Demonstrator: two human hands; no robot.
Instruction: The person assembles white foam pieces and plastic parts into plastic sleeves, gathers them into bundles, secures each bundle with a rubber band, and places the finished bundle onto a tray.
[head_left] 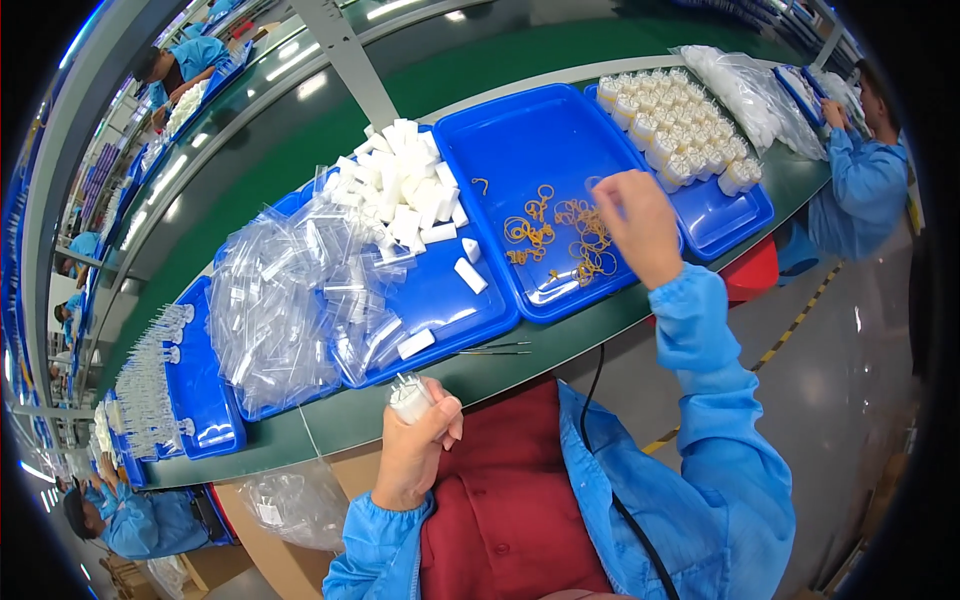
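My left hand [416, 442], in front of the table edge, is closed round a white bundle [408, 398] with thin transparent tips sticking up. Over the near right part of a blue tray, my right hand [640, 225] has its fingers drawn together. A small, faint yellowish rubber band [592, 184] shows at its fingertips. Beneath it lies a loose pile of tan rubber bands [585, 235]. Left of that tray, white foam blocks [400, 185] are heaped beside a big pile of transparent plastic sleeves [275, 310].
Finished-looking white bundles [675, 125] stand in rows in a right-hand tray [715, 222]. Several clear-stemmed parts [150, 385] stand at far left. Tweezers-like thin tools [495, 349] lie at the table edge. A red stool [750, 270] and a co-worker [860, 180] are at right.
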